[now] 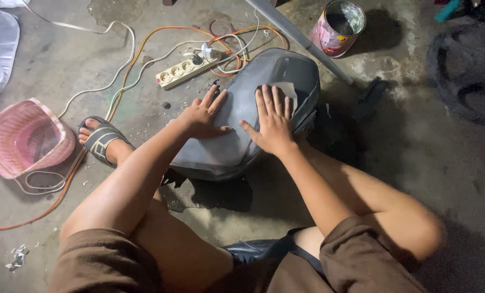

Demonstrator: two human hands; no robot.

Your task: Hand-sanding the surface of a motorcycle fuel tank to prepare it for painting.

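A grey curved body panel (242, 141) lies on the concrete floor between my knees. My left hand (202, 115) rests flat on its left side, fingers spread. My right hand (274, 123) presses flat on the panel's upper middle, over a small pale sheet of sandpaper (290, 89) that shows past the fingertips. Both hands lie about a hand's width apart.
A white power strip (185, 69) with white and orange cables lies behind the panel. A pink basket (22, 138) stands at the left, a paint can (337, 27) at the back, a grey pole (302, 38) beside it, a dark tyre (465, 70) at right. My sandalled foot (101, 138) is at left.
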